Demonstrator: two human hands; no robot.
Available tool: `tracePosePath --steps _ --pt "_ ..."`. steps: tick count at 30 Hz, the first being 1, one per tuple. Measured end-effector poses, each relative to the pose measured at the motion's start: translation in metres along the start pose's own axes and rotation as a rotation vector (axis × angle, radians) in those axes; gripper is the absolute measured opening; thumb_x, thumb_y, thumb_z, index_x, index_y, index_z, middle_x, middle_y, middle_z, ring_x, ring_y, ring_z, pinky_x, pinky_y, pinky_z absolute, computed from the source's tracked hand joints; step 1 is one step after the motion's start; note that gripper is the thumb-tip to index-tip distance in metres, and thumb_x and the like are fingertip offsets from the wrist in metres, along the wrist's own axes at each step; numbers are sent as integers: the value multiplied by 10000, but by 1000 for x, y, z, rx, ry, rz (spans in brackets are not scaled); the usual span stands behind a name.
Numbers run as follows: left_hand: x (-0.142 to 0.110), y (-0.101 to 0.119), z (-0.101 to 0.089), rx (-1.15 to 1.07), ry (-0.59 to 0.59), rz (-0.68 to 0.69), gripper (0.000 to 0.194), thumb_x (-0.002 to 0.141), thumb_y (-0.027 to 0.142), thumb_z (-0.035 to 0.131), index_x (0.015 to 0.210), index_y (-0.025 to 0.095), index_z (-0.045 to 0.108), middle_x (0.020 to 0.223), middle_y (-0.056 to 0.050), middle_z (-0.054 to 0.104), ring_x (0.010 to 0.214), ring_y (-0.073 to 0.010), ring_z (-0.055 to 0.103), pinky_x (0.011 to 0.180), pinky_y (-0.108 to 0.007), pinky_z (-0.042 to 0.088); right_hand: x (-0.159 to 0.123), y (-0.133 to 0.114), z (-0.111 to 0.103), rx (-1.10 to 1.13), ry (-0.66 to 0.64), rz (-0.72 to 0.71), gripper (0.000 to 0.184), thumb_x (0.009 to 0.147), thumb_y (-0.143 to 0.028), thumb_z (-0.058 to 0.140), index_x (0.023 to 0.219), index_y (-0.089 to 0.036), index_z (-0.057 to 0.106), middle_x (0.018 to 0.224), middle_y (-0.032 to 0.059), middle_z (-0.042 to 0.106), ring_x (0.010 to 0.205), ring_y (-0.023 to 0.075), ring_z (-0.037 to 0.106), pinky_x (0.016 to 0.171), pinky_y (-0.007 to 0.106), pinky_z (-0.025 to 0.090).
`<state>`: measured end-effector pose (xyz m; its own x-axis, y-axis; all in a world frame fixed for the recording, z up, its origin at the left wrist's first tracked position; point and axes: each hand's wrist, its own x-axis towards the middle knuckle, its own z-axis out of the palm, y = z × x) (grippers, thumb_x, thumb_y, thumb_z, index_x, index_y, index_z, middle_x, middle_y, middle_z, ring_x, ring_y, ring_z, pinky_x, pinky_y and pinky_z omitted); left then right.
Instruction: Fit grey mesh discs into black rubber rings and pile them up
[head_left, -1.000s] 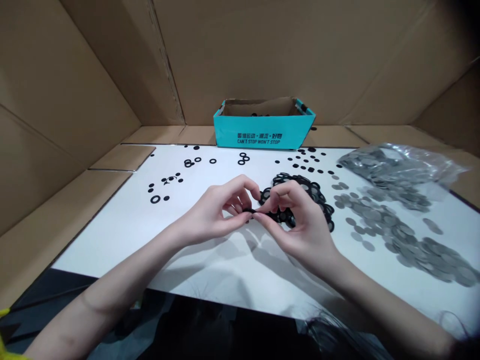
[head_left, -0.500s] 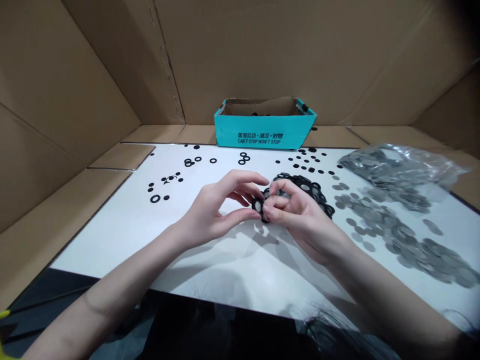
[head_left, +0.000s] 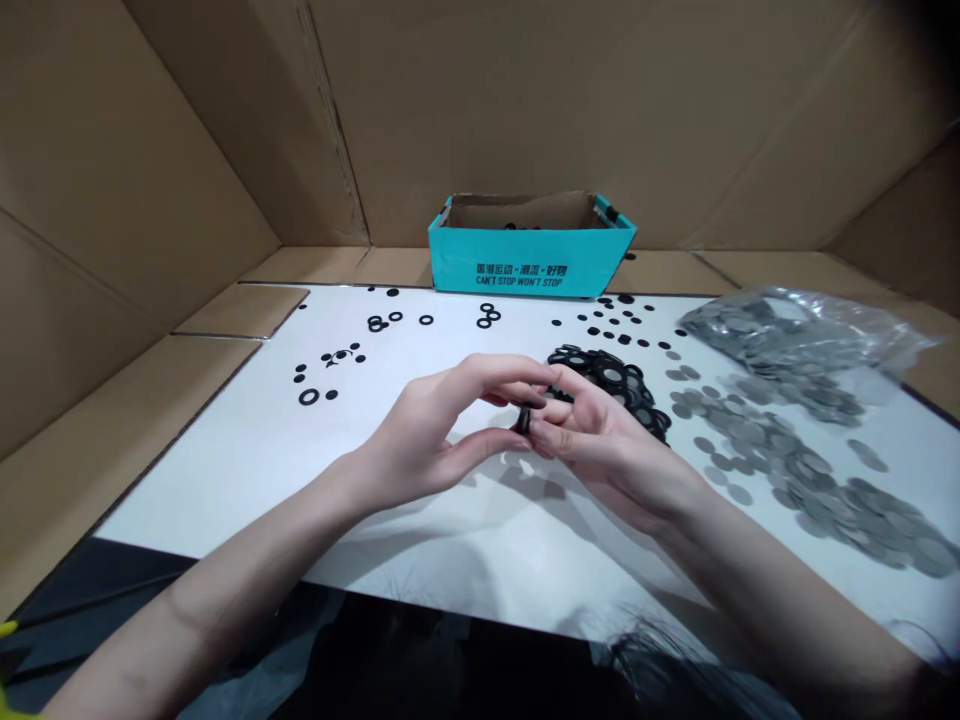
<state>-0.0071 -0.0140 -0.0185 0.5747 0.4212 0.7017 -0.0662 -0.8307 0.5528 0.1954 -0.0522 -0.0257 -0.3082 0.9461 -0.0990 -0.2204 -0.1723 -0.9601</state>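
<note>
My left hand (head_left: 431,425) and my right hand (head_left: 615,440) meet above the white tabletop, fingertips closed around a small black ring (head_left: 523,420). The ring is turned nearly edge-on, so its centre does not show. My left thumb touches it from below and to the left; my right thumb and fingers pinch its right side. Just behind my right hand lies a pile of black rings (head_left: 607,375), several with grey discs in their middles. Loose grey discs (head_left: 795,465) spread across the table to the right of that hand.
A turquoise box (head_left: 532,262) stands at the back with dark pieces inside. A clear plastic bag (head_left: 802,325) of grey discs lies at the back right. Small black discs (head_left: 615,320) and loose black rings (head_left: 309,397) are scattered about. Cardboard walls (head_left: 600,110) surround the table.
The black ring with its pale centre has turned from facing me to nearly edge-on. My fingertips have come closer together, and my left index finger now meets my right hand's fingers.
</note>
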Motion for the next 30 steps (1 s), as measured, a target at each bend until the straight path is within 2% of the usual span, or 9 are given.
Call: tracePosePath --steps 6,10,12,16,19,21,26,30 --pt "-1 1 -1 -14 -38 -10 495 957 99 670 1383 299 516 1366 -56 667 1100 -186 769 967 -293 644 0 1 1 29 5 -33 566 671 -467 933 974 -282 492 892 1 750 708 150 636 676 305 503" --pt "-2 0 -1 19 -57 -16 506 956 128 694 1392 289 494 1396 -71 650 1170 -195 741 1005 -298 613 1 1 3 26 30 -92 542 711 -404 917 997 -278 474 807 -38 736 702 128 640 690 279 495" --pt "-2 0 -1 81 -8 -33 464 947 184 724 1348 277 511 1310 -63 682 1087 -187 755 946 -303 618 1 1 4 -7 67 -122 550 714 -411 908 1003 -281 459 775 -50 716 689 132 640 683 287 499" --pt "-1 1 1 65 -3 -142 326 974 198 674 1255 250 516 932 14 687 786 -116 725 767 -250 601 2 2 5 -133 145 -235 532 728 -411 878 997 -289 436 796 -49 692 646 127 616 639 293 491" --pt "0 2 -1 23 -25 -187 301 979 165 624 1238 249 495 868 26 648 767 -113 702 744 -244 583 1 2 6 -263 146 -318 455 781 -383 824 993 -294 431 811 -46 672 624 122 581 627 302 478" --pt "2 4 -4 23 -71 -183 319 975 141 600 1248 255 480 896 18 646 776 -115 688 746 -246 573 0 2 7 -336 135 -359 398 815 -341 779 998 -295 429 806 -47 667 630 126 571 635 309 472" --pt "9 10 -16 59 -280 -207 369 963 74 546 1270 264 471 994 2 677 832 -115 687 782 -236 545 -1 2 4 -548 49 -446 298 849 -181 677 1013 -281 450 829 -36 653 727 139 585 654 299 451" --pt "11 12 -15 59 -347 -245 401 950 39 502 1276 270 472 1087 -15 694 897 -121 693 817 -240 537 -2 2 2 -715 9 -517 262 843 -116 634 991 -271 484 845 -32 618 714 135 538 669 300 460"
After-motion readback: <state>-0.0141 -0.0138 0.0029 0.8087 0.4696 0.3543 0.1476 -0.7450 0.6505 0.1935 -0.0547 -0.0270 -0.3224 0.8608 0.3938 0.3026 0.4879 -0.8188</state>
